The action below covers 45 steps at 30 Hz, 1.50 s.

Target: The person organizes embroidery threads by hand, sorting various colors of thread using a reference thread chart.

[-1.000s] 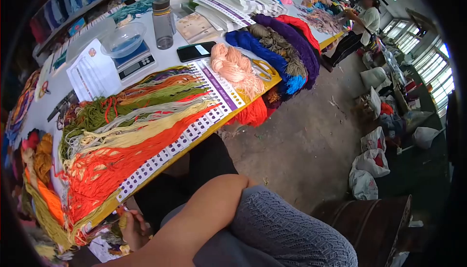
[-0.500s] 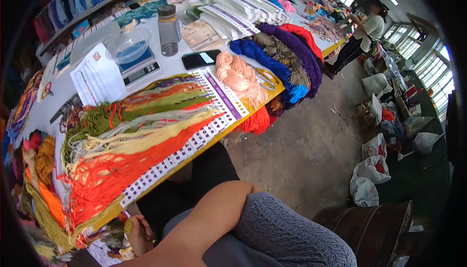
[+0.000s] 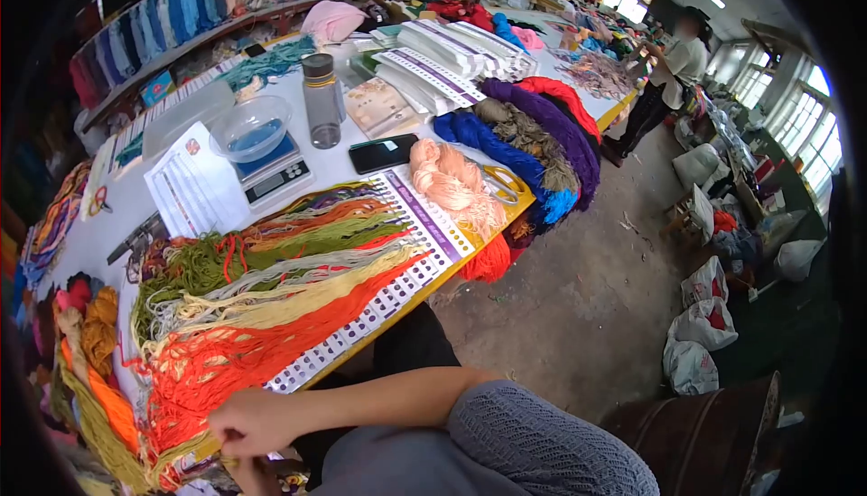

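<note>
My right hand is at the near table edge beside the orange-red threads, its fingers curled closed; what they hold, if anything, is hidden. Just below it, part of my left hand shows at the bottom of the view, its fingers mostly covered. Bundles of olive, grey, cream and orange-red threads lie across the table, their ends along a white punched card strip with round holes. A skein of olive yarn hangs at the left corner.
On the table are a peach skein, scissors, a phone, a bottle, a bowl on a scale, and a printed sheet. Blue and purple skeins overhang the edge. A person stands farther back.
My right hand has risen from below the table edge to beside the orange-red threads. The olive piece seen at the fingers earlier no longer shows. The view has shifted slightly.
</note>
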Each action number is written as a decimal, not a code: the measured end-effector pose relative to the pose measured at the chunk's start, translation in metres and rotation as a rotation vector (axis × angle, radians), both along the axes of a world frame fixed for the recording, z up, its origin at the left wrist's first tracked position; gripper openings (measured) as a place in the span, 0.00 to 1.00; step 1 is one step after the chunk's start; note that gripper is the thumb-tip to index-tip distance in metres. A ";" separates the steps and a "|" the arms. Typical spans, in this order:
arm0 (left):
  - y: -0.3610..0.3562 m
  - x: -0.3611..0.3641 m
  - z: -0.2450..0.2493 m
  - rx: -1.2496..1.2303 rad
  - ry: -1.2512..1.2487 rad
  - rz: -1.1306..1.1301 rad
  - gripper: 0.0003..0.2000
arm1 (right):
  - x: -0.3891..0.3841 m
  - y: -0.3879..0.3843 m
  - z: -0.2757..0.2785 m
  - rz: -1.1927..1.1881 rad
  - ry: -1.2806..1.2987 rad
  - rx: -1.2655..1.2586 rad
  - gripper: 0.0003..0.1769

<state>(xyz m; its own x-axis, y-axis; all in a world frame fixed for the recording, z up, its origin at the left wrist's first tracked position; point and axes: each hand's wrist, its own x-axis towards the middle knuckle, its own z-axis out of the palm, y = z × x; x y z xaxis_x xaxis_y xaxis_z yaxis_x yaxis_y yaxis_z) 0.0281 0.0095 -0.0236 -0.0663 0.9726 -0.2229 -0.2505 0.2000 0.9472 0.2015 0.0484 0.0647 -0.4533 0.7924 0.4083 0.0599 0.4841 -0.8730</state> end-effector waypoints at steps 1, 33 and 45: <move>0.006 -0.010 -0.001 0.012 0.047 0.018 0.04 | -0.001 0.006 -0.014 0.018 0.004 -0.002 0.09; 0.051 -0.015 0.008 0.169 0.436 -0.267 0.05 | -0.003 0.027 -0.088 -0.240 -0.455 -0.100 0.07; 0.058 -0.004 0.000 0.276 0.574 -0.363 0.04 | -0.007 0.022 -0.072 -0.370 -0.760 -0.037 0.09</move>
<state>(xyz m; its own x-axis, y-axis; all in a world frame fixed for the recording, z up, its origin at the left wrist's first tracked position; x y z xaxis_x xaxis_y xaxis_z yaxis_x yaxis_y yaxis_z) 0.0241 0.0672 -0.0236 0.2377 0.9713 0.0068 0.3371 -0.0891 0.9372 0.1949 0.0700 -0.0071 -0.3027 0.9507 0.0678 0.7863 0.2893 -0.5460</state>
